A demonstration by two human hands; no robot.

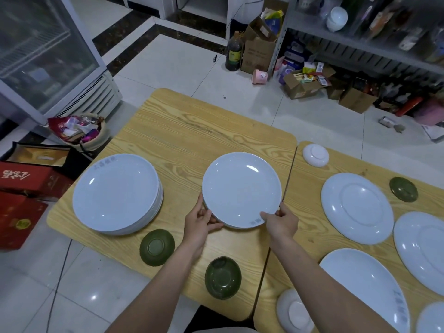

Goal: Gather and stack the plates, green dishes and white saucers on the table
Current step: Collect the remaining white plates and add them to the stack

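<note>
While left hand (200, 218) and right hand (280, 221) each clamp its near rim, presumably to keep it level: one white plate (241, 188), frame centre, likely bound for plate stack (116, 194), left centre.

To your left stands a glass-door fridge (36, 56). Before it you have a woven basket (83, 137) stuffed with wrappers, and red gift boxes (24, 188) on the white tiled floor (180, 63). Ahead, a dark brown bottle (233, 52) stands just beside an open cardboard box (258, 54), with a pink cup (259, 76) lying on its side near them, by a grey metal shelf rack (360, 46).
</note>
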